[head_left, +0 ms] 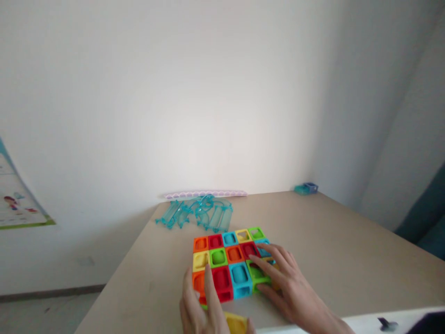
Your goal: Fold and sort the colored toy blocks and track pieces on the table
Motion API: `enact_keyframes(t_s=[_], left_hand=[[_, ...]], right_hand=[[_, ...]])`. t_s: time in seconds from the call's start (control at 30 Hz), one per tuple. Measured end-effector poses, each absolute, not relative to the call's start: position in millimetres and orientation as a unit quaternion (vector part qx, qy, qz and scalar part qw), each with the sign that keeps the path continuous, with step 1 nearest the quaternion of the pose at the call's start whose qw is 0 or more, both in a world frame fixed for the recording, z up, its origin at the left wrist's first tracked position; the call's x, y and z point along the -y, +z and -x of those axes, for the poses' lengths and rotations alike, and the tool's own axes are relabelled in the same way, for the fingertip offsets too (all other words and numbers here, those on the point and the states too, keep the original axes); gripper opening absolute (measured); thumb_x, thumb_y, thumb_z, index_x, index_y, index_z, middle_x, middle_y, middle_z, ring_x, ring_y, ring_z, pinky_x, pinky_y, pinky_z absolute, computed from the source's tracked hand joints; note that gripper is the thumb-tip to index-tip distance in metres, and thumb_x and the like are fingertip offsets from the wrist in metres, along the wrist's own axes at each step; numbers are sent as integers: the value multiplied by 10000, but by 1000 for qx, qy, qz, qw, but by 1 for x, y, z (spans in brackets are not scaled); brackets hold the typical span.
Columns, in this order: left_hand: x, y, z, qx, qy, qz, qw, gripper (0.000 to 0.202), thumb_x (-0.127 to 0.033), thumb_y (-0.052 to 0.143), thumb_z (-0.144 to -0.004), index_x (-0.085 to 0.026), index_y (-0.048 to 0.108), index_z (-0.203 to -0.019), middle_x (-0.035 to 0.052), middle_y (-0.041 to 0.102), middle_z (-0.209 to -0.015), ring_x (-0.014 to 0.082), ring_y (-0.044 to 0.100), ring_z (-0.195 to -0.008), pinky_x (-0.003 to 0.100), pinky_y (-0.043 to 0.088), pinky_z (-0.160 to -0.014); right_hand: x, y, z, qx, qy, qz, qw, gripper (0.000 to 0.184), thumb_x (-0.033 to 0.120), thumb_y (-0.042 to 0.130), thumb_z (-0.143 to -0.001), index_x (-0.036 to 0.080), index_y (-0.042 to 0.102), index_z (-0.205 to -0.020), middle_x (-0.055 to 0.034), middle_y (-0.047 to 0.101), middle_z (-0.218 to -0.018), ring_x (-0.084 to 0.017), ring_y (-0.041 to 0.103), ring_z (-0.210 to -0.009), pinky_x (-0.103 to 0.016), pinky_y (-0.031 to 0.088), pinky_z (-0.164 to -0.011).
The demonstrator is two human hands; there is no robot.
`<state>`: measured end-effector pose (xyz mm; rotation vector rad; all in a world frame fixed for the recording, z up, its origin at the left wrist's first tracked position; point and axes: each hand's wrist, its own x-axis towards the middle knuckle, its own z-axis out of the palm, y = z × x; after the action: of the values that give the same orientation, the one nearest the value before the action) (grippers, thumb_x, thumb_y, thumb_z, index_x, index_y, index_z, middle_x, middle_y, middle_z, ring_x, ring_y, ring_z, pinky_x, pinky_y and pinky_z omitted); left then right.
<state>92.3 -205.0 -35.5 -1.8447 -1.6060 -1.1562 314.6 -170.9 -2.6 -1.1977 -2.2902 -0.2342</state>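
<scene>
Plastic blocks (218, 256) in red, orange, yellow, green and blue sit edge to edge, three rows deep, on the tan surface (347, 250) near its front edge. Left hand (205, 315): thumb and fingers appear closed about a separate yellow block (236, 324), partly cut off by the frame; two fingertips lie over the near left corner of the rows. Right hand (292, 290): fingers spread and loose on the right-hand blocks, partly hiding them. Step in hand, judged: steadying and squaring the rows. Moving the yellow block would call for a steady right hand and left fingertips off the corner.

Room: tight at the front edge; clear teal pieces (214, 217) just behind the rows limit the back left; widest to the right, with small blue pieces (311, 187) well apart in the far corner.
</scene>
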Motion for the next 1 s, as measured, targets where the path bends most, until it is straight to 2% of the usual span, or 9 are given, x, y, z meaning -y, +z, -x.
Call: enact_keyframes(t_s=[0.07,0.13,0.3,0.5,0.57,0.7,0.8,0.9,1.0], left_hand=[[202,-25,-107,613,-413,652,170,952,-419,687,-628,-78,313,-1434,322,262,-1425,488,521,-1064,627,500,-798],[200,-15,-120,652,-401,628,137,906,-364,675,-640,-63,325,-1420,314,220,-1443,511,425,-1174,642,455,-863],[193,0,-135,714,-368,591,74,736,-390,606,-764,-45,392,-1378,276,200,-1449,450,386,-1245,575,406,-966],[200,7,-120,686,-346,639,-40,726,-448,487,-856,-8,318,-1409,294,213,-1454,402,263,-1373,506,347,-1058],[208,16,-109,683,-290,666,-75,760,-427,527,-825,-29,303,-1431,283,242,-1473,383,245,-1396,492,314,-1086],[222,48,-84,645,-108,740,-156,959,-363,708,-643,-75,304,-1464,247,193,-1542,389,185,-1428,475,264,-1123],[222,72,-68,629,-25,765,-131,1040,-300,795,-546,-165,329,-1466,191,193,-1566,415,120,-1436,556,205,-1126],[205,79,-53,580,4,805,-123,1056,-322,839,-518,-259,352,-1453,132,216,-1572,408,90,-1441,613,134,-1124],[178,60,-34,521,-11,846,-116,916,-371,806,-601,-346,395,-1419,77,288,-1554,365,209,-1429,610,176,-1123]], right_hand=[[171,-6,-312,848,-51,447,279,567,254,562,-879,231,414,-1426,-141,354,-1465,-325,349,-1331,-501,433,-1024],[171,-8,-311,852,-4,442,281,628,183,523,-866,201,337,-1465,-140,262,-1513,-317,255,-1389,-491,386,-1073],[170,-9,-314,866,51,410,280,750,98,490,-795,210,251,-1497,-113,167,-1552,-316,149,-1432,-520,294,-1125],[171,-11,-315,865,58,413,277,836,77,492,-746,204,184,-1513,-108,135,-1559,-299,116,-1441,-522,244,-1142],[172,-11,-314,865,57,415,276,852,90,512,-732,206,188,-1512,-110,149,-1555,-298,125,-1437,-519,239,-1142],[171,-8,-314,863,57,423,269,825,196,593,-747,230,247,-1496,-108,161,-1555,-314,147,-1429,-537,209,-1143],[170,-9,-315,860,61,429,268,787,278,613,-778,242,275,-1488,-112,173,-1553,-321,158,-1427,-543,216,-1137],[169,-13,-317,856,64,435,273,767,295,594,-805,251,261,-1494,-112,183,-1555,-322,161,-1431,-547,241,-1127],[168,-17,-317,851,72,438,280,766,285,588,-809,262,253,-1498,-109,184,-1561,-327,168,-1435,-554,252,-1123]])
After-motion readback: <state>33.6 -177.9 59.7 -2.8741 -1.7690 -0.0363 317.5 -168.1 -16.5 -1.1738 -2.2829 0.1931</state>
